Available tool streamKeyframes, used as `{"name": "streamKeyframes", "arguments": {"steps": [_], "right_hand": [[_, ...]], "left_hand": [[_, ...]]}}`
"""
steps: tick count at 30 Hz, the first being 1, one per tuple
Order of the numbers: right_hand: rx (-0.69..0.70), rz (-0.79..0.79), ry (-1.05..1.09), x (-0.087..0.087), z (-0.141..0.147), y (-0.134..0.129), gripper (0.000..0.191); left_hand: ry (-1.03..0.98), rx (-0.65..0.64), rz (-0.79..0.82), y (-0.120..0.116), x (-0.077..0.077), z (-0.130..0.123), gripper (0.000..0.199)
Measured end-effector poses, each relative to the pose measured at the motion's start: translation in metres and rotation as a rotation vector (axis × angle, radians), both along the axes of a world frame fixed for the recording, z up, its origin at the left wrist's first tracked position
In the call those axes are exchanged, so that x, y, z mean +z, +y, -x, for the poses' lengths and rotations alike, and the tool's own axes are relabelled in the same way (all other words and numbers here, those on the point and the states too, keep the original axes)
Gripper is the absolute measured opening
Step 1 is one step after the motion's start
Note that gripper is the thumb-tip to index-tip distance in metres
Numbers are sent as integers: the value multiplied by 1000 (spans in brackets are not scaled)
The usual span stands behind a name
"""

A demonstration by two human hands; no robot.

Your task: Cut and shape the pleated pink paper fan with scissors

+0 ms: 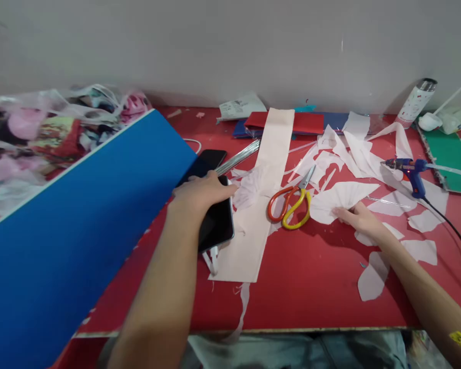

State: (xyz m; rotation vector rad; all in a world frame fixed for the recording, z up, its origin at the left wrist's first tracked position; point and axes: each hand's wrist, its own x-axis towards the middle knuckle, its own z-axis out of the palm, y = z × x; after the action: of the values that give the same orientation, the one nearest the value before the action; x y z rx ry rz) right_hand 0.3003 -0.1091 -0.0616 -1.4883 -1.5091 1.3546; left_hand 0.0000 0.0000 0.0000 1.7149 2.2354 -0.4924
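Note:
My left hand point(203, 190) lies across the upper part of a black phone point(218, 225). Its thumb stretches out to the right and the fingers point away to the left, partly hidden behind the hand. Just beyond it are a second black phone-like slab point(211, 158) and a bundle of thin silvery wires point(240, 156). Between thumb and fingers, my right hand point(355, 219) pinches the lower edge of a pleated white petal-shaped piece point(341, 199). To its left, scissors point(297, 202) with one orange and one yellow handle rest on the table with blades slightly apart.
A long cream strip point(274, 148) crosses the red table point(311, 292). White cut pieces point(372, 277) lie around my right arm. A blue hot glue gun point(413, 171) trails a black cord. A large blue board point(100, 205) and plastic bags point(49, 133) stand left; a flask point(417, 102) leans behind.

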Motion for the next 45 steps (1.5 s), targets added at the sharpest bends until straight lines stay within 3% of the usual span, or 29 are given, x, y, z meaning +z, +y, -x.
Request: {"name": "streamKeyframes", "arguments": {"steps": [8,11,15,19,30,38,42,45], "right_hand": [[-36,35,-54,3,1,-1,39],[-25,38,-54,3,0,0,42],[-3,24,-52,2,0,0,41],[5,8,-41,-1,0,0,41],[-9,-2,1,-1,1,-2,38],[13,-12,-29,2,3,-2,34],[8,-6,-35,6,3,-3,34],[1,-24,-29,9,5,-4,32]], "left_hand": [[-19,35,-6,-1,0,3,78],[-12,59,-23,0,-4,7,83],[-66,15,-37,-2,-12,22,91],[-86,-14,-64,-6,-16,31,81],[-55,14,-105,-28,4,1,68],[-24,26,-99,-30,11,-8,63],[23,17,-208,-35,11,-8,67],[64,-213,-533,-40,2,-13,50]]}}
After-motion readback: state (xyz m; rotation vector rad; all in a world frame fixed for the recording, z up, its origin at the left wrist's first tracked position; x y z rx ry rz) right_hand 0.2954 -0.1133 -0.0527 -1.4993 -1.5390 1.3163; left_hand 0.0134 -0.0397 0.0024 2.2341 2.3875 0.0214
